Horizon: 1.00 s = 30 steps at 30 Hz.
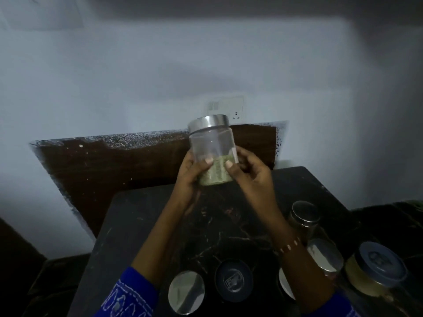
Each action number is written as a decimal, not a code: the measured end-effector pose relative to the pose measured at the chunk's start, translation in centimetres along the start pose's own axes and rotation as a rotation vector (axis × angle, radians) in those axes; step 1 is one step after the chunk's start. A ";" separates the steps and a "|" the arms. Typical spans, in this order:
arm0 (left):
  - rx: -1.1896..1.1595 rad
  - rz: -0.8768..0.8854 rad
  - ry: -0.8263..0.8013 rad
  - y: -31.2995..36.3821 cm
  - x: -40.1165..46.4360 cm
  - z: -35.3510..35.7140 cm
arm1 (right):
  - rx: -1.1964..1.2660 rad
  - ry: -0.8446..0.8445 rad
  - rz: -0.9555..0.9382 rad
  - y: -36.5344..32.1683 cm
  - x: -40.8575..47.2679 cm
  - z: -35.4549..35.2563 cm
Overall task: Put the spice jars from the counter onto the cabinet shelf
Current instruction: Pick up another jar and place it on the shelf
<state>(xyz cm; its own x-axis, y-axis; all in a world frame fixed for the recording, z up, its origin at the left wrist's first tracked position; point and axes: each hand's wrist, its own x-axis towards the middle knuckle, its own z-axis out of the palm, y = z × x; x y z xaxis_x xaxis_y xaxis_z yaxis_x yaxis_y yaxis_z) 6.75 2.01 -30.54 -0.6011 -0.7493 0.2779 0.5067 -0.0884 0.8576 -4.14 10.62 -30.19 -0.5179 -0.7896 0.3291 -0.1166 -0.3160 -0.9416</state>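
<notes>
Your left hand [191, 171] and right hand [248, 171] grip the jar [212, 152] above the counter [142, 225], thumbs curled across its lower front, lid tilted toward 11 o'clock.

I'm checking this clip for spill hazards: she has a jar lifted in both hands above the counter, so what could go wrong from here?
1. The clear jar is tilted and gripped low by the left hand and right hand; it could slip and drop onto the counter.
2. The forearms pass close over the steel-lidded jars and blue-lidded jar; a lowered elbow might knock one over.
3. The light is dim, so placement could be misjudged.
</notes>
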 end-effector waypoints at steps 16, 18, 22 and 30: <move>-0.153 -0.011 0.106 2.1 1.0 -0.6 | -0.048 0.157 -0.341 -2.6 -1.8 4.1; -0.141 -0.016 0.116 2.2 1.1 -0.5 | 0.015 0.122 -0.239 -2.7 -1.3 4.1; 0.018 0.052 0.107 3.5 1.2 0.0 | 0.058 0.049 -0.180 -3.0 -0.9 4.0; 0.306 0.217 0.188 5.8 1.5 1.5 | 0.095 0.110 -0.277 -3.6 -0.4 3.9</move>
<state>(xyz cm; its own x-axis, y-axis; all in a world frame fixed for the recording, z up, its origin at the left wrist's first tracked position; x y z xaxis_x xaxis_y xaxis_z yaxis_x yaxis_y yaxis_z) 7.89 1.34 -24.54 -0.3629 -0.8386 0.4062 0.3852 0.2619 0.8849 -0.18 10.03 -26.64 -0.5664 -0.6064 0.5581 -0.1891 -0.5634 -0.8042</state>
